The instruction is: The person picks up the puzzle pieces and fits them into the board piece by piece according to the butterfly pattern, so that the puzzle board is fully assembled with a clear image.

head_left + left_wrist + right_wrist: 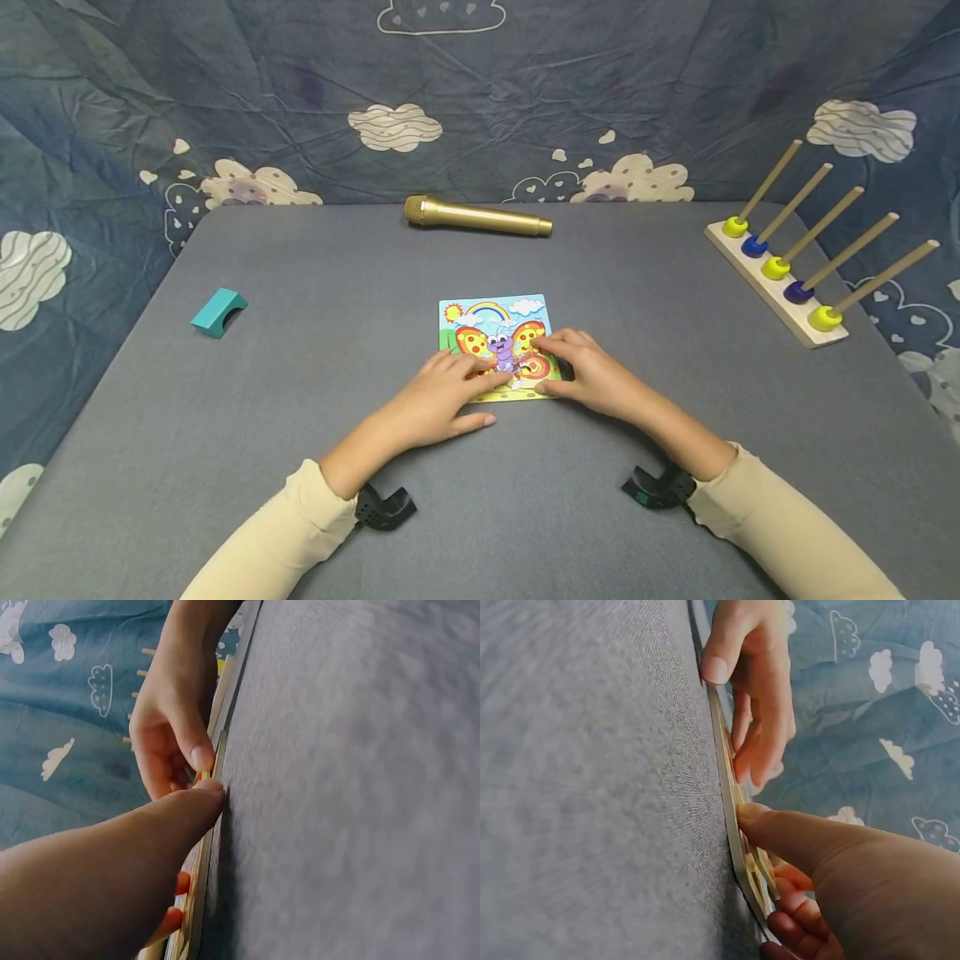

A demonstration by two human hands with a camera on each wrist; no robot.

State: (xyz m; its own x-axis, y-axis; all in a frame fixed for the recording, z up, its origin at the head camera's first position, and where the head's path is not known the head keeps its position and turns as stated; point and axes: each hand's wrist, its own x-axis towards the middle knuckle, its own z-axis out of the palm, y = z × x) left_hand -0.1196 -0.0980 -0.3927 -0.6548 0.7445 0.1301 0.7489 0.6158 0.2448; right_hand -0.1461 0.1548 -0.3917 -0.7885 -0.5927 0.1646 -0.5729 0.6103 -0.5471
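Note:
A butterfly picture puzzle (495, 315) lies flat on the grey table, with a purple body and red-and-yellow wings. My left hand (442, 400) rests over its lower left part, fingers extended across the picture and thumb out by the near edge. On the right side, my right hand (600, 377) pinches a wing puzzle piece (537, 367) between thumb and fingers. The right wrist view shows this thin wooden piece (765, 871) slightly tilted above the board. The left fingers hide part of the lower left wing.
A gold microphone (480, 218) lies toward the back. At the left is a teal arch block (219, 312). A wooden peg stand (780, 287) with yellow and blue beads stands at the right. Cloud-patterned cloth (480, 100) hangs behind the table.

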